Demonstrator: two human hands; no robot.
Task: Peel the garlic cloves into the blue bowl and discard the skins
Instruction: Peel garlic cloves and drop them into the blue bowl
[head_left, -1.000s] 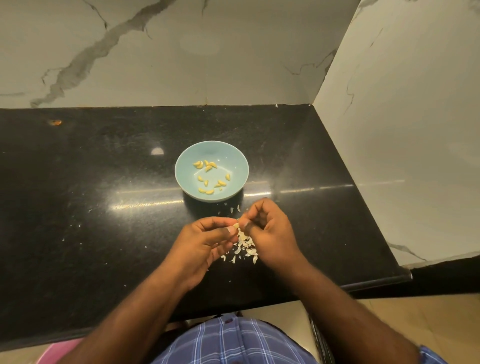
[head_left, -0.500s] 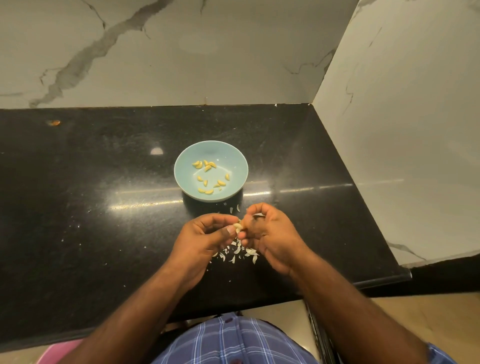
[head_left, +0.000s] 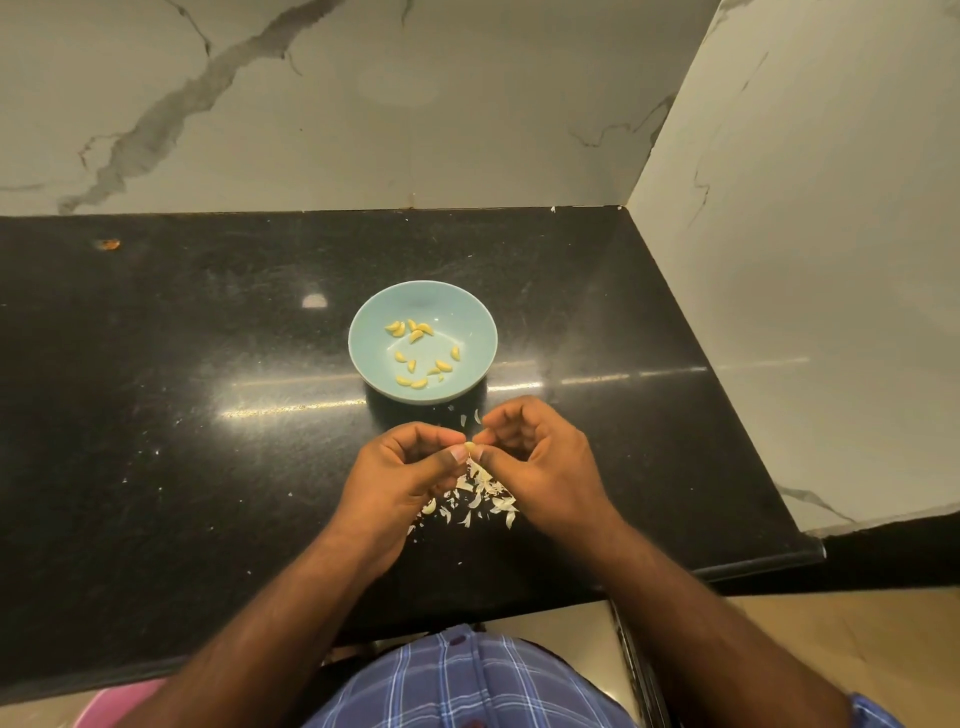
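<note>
Black worktop (head_left: 156, 415): left hand (head_left: 400, 478) and right hand (head_left: 540, 462) both pinching garlic clove (head_left: 470, 448) over skins (head_left: 478, 499), near front edge; blue bowl (head_left: 374, 358) just behind.

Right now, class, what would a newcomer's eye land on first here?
First the two hands, left hand and right hand, pinching a small garlic clove between their fingertips at the near middle of the black counter. Just beyond sits the blue bowl holding peeled cloves; pale skins litter the counter under the hands.
</note>
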